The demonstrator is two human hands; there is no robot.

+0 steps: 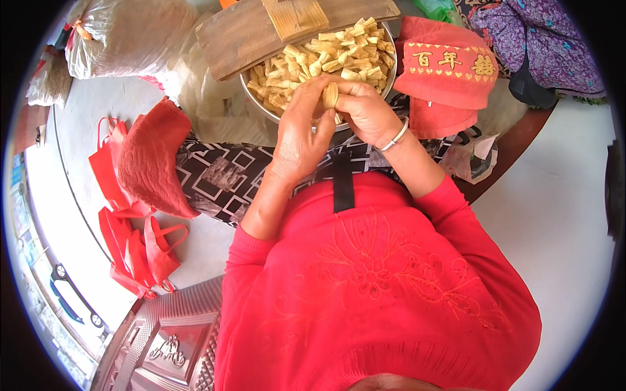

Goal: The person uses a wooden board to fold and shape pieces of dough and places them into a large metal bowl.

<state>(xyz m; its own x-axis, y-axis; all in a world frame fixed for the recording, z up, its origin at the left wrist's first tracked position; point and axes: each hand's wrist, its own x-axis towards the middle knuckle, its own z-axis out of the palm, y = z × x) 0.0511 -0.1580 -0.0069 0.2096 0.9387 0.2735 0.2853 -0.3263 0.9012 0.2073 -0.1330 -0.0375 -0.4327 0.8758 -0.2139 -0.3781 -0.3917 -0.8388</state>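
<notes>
Above the near edge of a round metal basin, both my hands grip one pale-yellow knotted bundle, which looks like folded tofu skin. My left hand pinches its left side, thumb and fingers closed. From the right, my right hand, a bangle at its wrist, holds the other side. Many similar yellow knots fill the basin. How the strip is folded beneath my fingers is partly hidden.
A wooden board with a lighter block lies across the basin's far left. Red towels cover my knees. Red bags lie on the left floor; a filled plastic sack stands far left.
</notes>
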